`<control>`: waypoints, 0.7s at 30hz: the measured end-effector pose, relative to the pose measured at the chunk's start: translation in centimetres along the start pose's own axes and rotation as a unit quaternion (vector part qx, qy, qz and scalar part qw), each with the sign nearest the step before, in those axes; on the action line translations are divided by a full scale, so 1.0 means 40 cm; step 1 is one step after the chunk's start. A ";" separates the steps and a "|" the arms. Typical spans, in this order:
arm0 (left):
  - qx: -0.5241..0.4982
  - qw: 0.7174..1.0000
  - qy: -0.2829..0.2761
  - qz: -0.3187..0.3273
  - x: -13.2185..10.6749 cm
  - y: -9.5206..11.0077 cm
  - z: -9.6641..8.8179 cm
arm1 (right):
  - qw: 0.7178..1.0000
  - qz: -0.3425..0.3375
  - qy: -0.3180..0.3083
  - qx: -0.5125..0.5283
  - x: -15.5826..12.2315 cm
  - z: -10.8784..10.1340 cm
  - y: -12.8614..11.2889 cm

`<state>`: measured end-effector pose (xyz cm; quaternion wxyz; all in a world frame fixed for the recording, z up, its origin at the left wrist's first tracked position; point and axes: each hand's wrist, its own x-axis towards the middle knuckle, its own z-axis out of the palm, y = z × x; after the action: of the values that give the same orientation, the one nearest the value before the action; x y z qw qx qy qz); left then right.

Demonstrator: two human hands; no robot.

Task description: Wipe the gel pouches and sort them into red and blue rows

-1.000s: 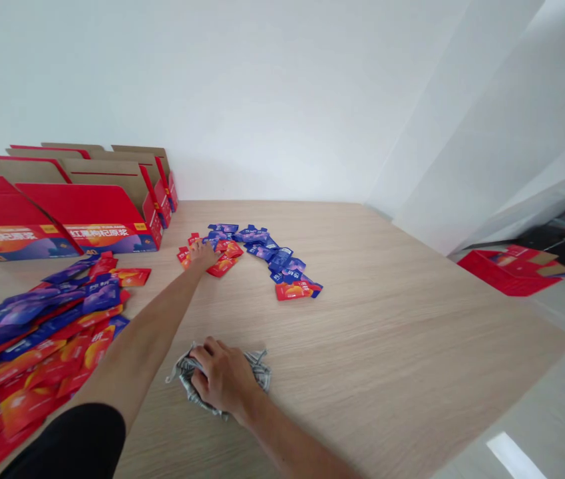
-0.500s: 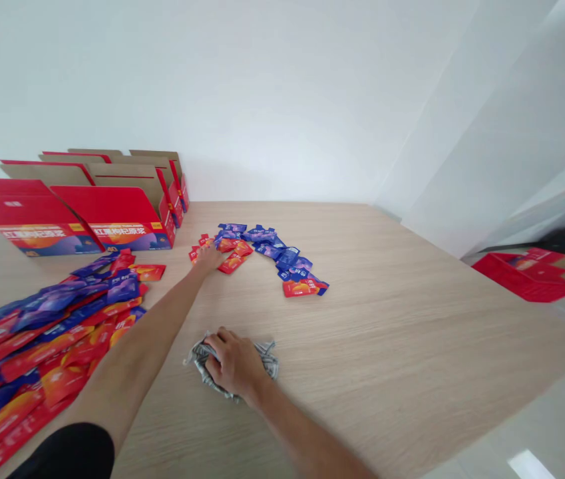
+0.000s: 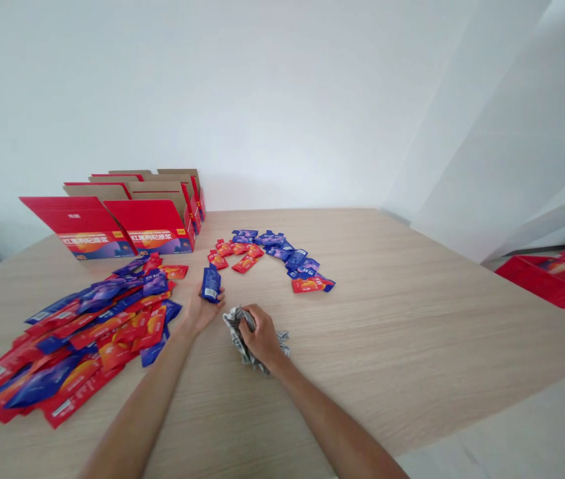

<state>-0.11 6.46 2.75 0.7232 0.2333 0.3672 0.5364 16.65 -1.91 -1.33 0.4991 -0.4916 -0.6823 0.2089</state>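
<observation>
A dark blue sachet (image 3: 211, 284) lies in my left hand (image 3: 202, 309), its back with a pale label facing up and my fingers curled round it. My right hand (image 3: 261, 336) is closed on a crumpled striped cloth (image 3: 239, 336), just right of the left hand and low over the table. Left of my forearm spreads a large pile of red and blue sachets (image 3: 112, 319). Beyond my hands, a loose curve of small red sachets (image 3: 245, 261) and blue sachets (image 3: 282, 251) rests on the wood, with a red one at its right end.
Open red cartons (image 3: 150, 226) stand in rows at the back left of the wooden table (image 3: 402, 319), flaps up. A white wall (image 3: 287, 100) rises behind. Off the right edge, lower down, is a red box (image 3: 552, 283) with red contents.
My left hand has drawn back from the small sachets and now holds a blue one. My right hand has lifted the cloth and shifted slightly right and away. The view has shifted left.
</observation>
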 end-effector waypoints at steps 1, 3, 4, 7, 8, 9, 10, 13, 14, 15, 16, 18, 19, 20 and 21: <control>-0.058 0.998 -0.016 -0.014 -0.023 -0.009 -0.004 | 1.000 -0.003 0.007 0.012 0.000 -0.002 -0.001; -0.130 0.991 -0.036 -0.015 -0.059 -0.026 -0.009 | 0.999 -0.009 0.020 0.036 0.000 -0.004 -0.002; -0.158 0.987 -0.040 -0.007 -0.072 -0.032 -0.010 | 0.999 -0.009 0.025 0.046 0.000 -0.006 -0.003; -0.196 0.980 -0.005 0.009 -0.099 -0.045 -0.010 | 0.998 -0.005 0.028 0.060 0.000 -0.012 -0.007; -0.191 0.981 0.010 0.009 -0.106 -0.049 -0.011 | 0.998 -0.002 0.027 0.063 0.000 -0.014 -0.009; -0.180 0.984 0.018 0.009 -0.112 -0.053 -0.012 | 0.997 0.001 0.024 0.067 -0.001 -0.017 -0.012; -0.163 0.987 0.014 0.009 -0.118 -0.059 -0.015 | 0.997 0.003 0.023 0.071 -0.002 -0.019 -0.015; -0.106 0.993 -0.044 0.027 -0.132 -0.088 -0.024 | 0.996 0.005 0.027 0.082 -0.004 -0.026 -0.024; -0.087 0.994 -0.061 0.034 -0.136 -0.100 -0.026 | 0.996 0.002 0.031 0.083 -0.005 -0.029 -0.027; -0.068 0.994 -0.074 0.040 -0.138 -0.112 -0.028 | 0.996 -0.002 0.035 0.083 -0.005 -0.033 -0.030; -0.051 0.994 -0.083 0.045 -0.139 -0.125 -0.029 | 0.996 -0.006 0.040 0.083 -0.005 -0.037 -0.033; -0.021 0.994 -0.094 0.044 -0.140 -0.150 -0.027 | 0.995 -0.013 0.051 0.079 -0.004 -0.049 -0.038; -0.010 0.994 -0.098 0.039 -0.140 -0.161 -0.026 | 0.995 -0.017 0.055 0.076 -0.003 -0.056 -0.039; -0.002 0.994 -0.102 0.035 -0.139 -0.172 -0.023 | 0.996 -0.021 0.059 0.070 -0.001 -0.063 -0.041; 0.003 0.994 -0.107 0.031 -0.140 -0.182 -0.021 | 0.996 -0.027 0.063 0.062 0.001 -0.070 -0.041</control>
<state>2.77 -1.17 -1.53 0.7405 0.3027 0.2817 0.5298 18.37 -3.16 1.12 0.5762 -0.4530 -0.6484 0.2061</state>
